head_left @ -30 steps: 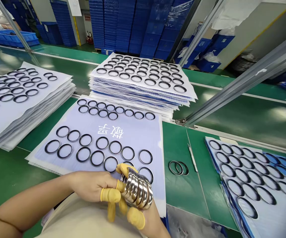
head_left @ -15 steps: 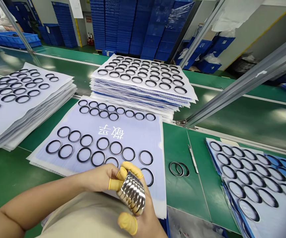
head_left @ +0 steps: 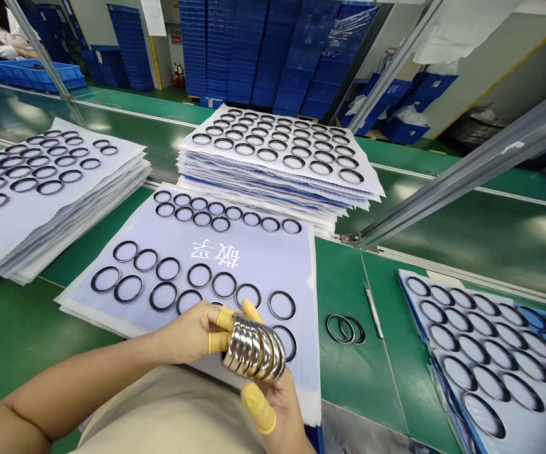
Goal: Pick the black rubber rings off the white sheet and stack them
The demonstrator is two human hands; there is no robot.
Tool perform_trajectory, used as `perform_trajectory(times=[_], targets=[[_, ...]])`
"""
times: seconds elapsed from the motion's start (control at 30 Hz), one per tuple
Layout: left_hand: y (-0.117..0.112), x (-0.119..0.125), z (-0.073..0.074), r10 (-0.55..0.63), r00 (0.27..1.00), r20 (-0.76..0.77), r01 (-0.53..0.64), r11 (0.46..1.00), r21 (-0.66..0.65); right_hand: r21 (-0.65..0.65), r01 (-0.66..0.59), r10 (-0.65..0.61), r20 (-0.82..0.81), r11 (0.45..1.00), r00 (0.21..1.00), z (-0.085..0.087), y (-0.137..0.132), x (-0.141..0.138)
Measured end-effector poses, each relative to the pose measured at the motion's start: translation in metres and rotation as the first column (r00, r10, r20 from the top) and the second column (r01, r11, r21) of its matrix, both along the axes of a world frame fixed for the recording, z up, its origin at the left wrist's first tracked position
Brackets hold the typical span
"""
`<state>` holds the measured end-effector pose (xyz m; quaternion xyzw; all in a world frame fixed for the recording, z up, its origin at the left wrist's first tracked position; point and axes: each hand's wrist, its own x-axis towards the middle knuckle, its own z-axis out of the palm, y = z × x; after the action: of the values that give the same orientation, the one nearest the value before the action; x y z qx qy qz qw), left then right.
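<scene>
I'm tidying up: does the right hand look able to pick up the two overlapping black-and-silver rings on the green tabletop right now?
Probably not as things stand: the right hand is occupied with a row of shiny silver metal rings. Otherwise, nothing visible covers the two overlapping rings.

- My finger covers [head_left: 258, 408]: plain yellow
- Rings I'm holding [head_left: 254, 350]: mirror-bright silver
- Sheet before me [head_left: 273, 261]: pale lavender, white characters [head_left: 229, 255]
- Rings on it [head_left: 294, 309]: black, silver-edged
- My worktable [head_left: 348, 381]: green

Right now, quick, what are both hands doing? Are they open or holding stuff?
Left hand: closed, fingers gripping one end of the shiny rings.
Right hand: curled around the same rings, holding them.
</scene>
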<state>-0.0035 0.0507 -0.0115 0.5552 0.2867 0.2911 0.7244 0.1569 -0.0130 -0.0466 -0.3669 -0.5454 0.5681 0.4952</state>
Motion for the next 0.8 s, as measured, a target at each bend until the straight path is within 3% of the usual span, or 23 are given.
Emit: perform_trajectory(times=[0.27,0.47,0.63,0.7,0.73,0.77,0.8], targets=[[-0.004,-0.001,-0.008,0.134,0.973,-0.189,-0.096,0.975,0.198,-0.039,0.081,-0.081,0.000,0.996,0.997,0.001,0.005,0.000],[-0.004,0.002,-0.007,0.087,0.994,-0.064,-0.083,0.994,0.071,-0.136,0.147,-0.152,-0.028,0.980,0.988,-0.004,0.003,0.004],[-0.003,0.004,-0.020,0.155,0.987,-0.043,-0.154,0.987,0.035,-0.153,0.279,-0.290,-0.056,0.948,0.955,-0.017,0.001,0.017],[-0.002,0.005,-0.022,0.184,0.981,-0.058,-0.184,0.983,-0.003,-0.137,0.432,-0.432,0.029,0.892,0.901,-0.021,0.001,0.034],[-0.001,0.005,-0.022,0.195,0.978,-0.067,-0.197,0.980,-0.022,-0.100,0.550,-0.540,0.112,0.829,0.834,-0.023,0.002,0.045],[0.000,0.006,-0.021,0.205,0.976,-0.073,-0.208,0.977,-0.036,-0.036,0.676,-0.655,0.215,0.736,0.725,-0.025,0.003,0.058],[0.001,0.006,-0.019,0.212,0.975,-0.074,-0.215,0.976,-0.046,0.066,0.809,-0.779,0.324,0.584,0.536,-0.028,0.007,0.072]])
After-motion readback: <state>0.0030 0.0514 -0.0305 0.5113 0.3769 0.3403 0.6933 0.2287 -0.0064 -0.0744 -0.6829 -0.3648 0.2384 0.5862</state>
